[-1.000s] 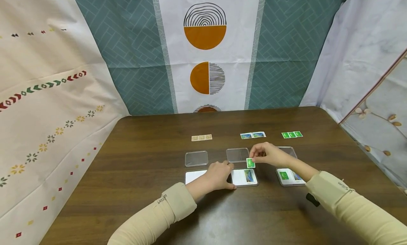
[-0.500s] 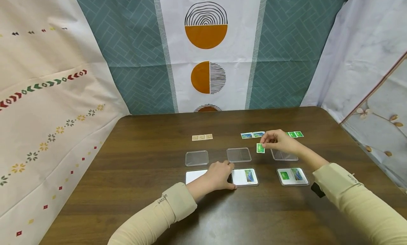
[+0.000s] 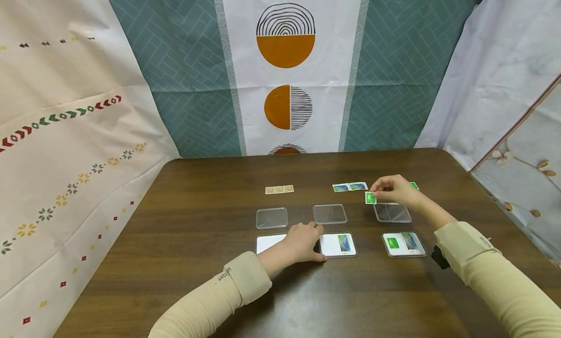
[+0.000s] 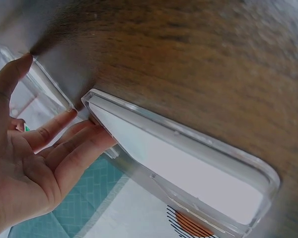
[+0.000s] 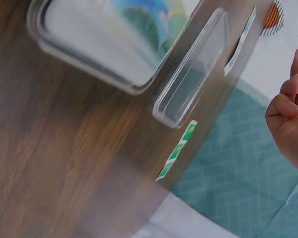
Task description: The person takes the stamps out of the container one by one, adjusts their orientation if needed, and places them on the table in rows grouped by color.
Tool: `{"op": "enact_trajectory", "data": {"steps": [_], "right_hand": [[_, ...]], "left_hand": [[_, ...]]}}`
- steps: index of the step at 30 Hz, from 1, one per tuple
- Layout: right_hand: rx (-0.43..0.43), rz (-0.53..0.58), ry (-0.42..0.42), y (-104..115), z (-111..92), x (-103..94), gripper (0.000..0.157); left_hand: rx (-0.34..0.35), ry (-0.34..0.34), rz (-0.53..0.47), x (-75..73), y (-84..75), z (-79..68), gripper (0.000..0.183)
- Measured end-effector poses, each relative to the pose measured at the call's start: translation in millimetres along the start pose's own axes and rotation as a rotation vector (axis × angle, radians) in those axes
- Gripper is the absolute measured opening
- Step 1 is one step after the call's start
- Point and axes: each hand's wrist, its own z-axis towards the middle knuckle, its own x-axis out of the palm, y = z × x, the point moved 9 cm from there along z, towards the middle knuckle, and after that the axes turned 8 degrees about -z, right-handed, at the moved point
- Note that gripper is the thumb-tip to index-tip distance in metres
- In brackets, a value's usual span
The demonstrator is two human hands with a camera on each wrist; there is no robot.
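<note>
My right hand (image 3: 396,189) pinches a small green stamp (image 3: 370,197) between thumb and fingertips, above the back part of the table. The stamp also shows at the edge of the right wrist view. With thumb and index finger spread, my left hand (image 3: 302,243) holds the near end of the middle clear plastic case (image 3: 331,254). That case has a white insert with a blue landscape stamp (image 3: 344,242) at its right side. In the left wrist view the other fingers lie against the corner of the left case (image 4: 174,158), which has a plain white insert.
A third case (image 3: 403,254) at right holds a green and a blue stamp. Clear lids (image 3: 271,218) lie in a row behind the cases. Farther back are brown stamps (image 3: 279,189), blue stamps (image 3: 349,187) and a green strip (image 5: 177,150). A dark object (image 3: 439,257) is by the right sleeve.
My right hand has carried the green stamp from above the middle case back and to the right, beside the right lid. The left hand stays in place.
</note>
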Motion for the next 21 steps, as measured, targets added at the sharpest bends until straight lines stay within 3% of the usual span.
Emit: {"op": "enact_trajectory", "data": {"steps": [7,21], "right_hand": [[0.093,-0.074,-0.011,-24,4,-10.6,0.012],[0.115,-0.160,0.012,-38,17,-22.4,0.011]], "left_hand": [[-0.012,0.007,-0.010,0.3,0.4,-0.9,0.056],[0.006,-0.002,0.003,-2.5,-1.3,-0.9,0.054]]}}
